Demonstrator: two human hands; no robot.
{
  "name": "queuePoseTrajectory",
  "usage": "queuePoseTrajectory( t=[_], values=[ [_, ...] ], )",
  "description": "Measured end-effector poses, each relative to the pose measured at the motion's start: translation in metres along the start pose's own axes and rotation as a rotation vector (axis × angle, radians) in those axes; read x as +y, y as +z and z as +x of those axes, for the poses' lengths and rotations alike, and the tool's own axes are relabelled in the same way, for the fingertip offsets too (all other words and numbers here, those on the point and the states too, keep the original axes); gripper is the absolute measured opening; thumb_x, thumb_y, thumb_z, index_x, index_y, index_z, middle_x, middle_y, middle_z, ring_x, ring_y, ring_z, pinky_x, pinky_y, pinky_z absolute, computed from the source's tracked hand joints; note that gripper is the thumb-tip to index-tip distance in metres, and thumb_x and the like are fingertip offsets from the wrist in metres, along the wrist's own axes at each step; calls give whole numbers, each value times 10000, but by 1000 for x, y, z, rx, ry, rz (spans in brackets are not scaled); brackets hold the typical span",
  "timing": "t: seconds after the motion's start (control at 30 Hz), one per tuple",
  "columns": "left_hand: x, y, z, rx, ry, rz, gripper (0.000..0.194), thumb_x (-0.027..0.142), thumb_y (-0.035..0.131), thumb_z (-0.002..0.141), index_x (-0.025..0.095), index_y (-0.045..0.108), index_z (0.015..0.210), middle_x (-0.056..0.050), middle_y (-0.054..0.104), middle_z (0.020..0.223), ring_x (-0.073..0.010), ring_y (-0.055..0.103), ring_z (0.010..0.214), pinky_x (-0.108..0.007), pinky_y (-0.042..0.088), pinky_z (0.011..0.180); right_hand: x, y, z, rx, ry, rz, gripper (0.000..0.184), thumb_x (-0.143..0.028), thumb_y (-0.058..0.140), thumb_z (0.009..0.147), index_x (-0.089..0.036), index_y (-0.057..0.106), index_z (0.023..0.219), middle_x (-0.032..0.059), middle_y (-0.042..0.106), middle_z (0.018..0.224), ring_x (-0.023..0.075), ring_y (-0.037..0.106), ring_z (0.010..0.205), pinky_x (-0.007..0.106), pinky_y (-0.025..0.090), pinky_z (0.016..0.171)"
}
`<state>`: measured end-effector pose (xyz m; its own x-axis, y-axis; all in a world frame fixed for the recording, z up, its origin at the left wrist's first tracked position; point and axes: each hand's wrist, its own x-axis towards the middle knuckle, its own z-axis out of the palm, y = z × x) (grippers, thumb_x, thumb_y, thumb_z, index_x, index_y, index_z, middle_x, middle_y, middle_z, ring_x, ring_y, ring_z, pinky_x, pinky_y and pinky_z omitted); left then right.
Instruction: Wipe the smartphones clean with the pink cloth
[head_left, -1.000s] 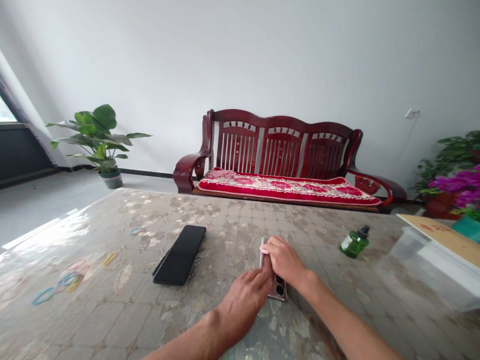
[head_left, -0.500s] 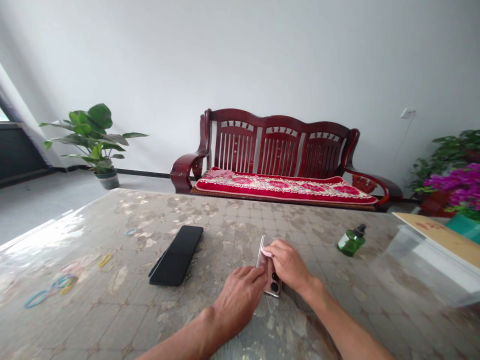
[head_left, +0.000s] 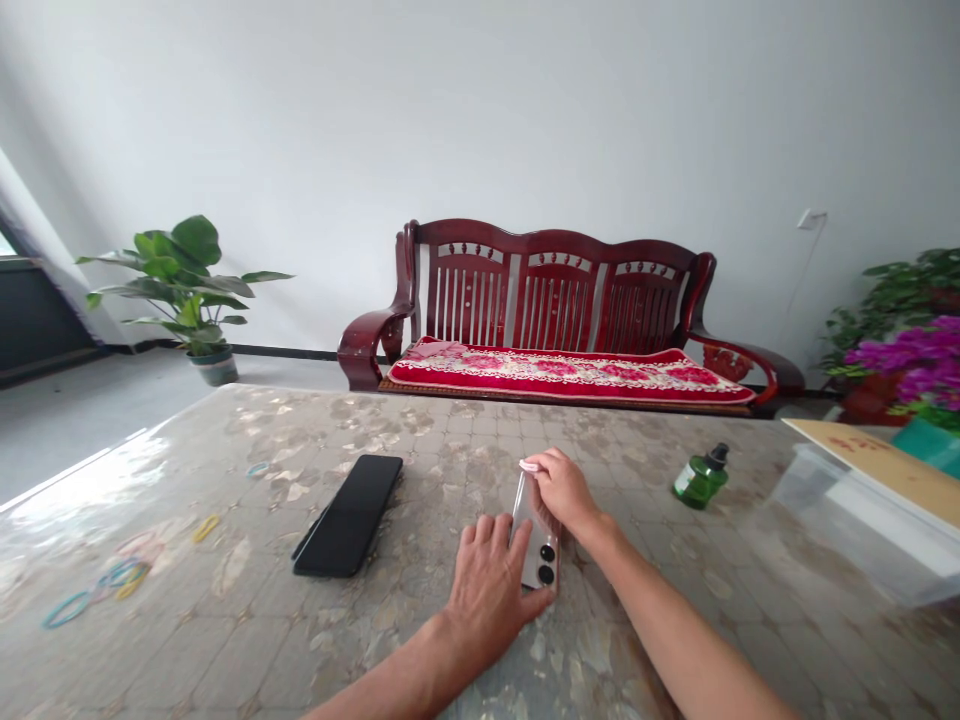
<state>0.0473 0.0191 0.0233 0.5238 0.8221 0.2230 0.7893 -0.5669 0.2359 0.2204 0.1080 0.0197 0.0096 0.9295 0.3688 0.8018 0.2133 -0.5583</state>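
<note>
A light pink phone (head_left: 537, 545) lies face down on the patterned table (head_left: 420, 640), its two camera lenses toward me. My left hand (head_left: 487, 590) rests on its near left edge, fingers curled around that side. My right hand (head_left: 562, 492) reaches over the far end, pinching a small pink pad (head_left: 529, 466) between fingertips against the phone's top. A black phone (head_left: 349, 515) lies flat to the left, untouched.
A small green bottle (head_left: 699, 478) stands at right. A clear plastic box (head_left: 870, 530) with a tan board sits at the far right. Coloured rubber bands (head_left: 112, 580) are scattered at the left. A red wooden bench (head_left: 562, 320) and potted plants stand beyond.
My right hand has slid with the pink pad toward the phone's far end, uncovering its back. My left hand has shifted to grip the near left edge.
</note>
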Motion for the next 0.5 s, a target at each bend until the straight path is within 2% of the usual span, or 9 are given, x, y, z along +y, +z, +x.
queuePoseTrajectory(
  t=[0.23,0.5],
  values=[
    [-2,0,-1,26,3,1,666,510,836,715,239,562,1257,-63,607,1200,-307,545,1070,-467,447,919,6,12,5,76,31,-25,292,-51,516,847,-216,741,934,52,676,935,183,626,921,243,448,830],
    [-12,11,0,12,55,42,811,529,870,643,250,530,1325,-92,607,1291,-312,578,1125,-466,471,941,12,24,2,187,49,-2,304,-73,471,862,-208,729,950,71,672,946,211,627,923,285,464,834]
  ],
)
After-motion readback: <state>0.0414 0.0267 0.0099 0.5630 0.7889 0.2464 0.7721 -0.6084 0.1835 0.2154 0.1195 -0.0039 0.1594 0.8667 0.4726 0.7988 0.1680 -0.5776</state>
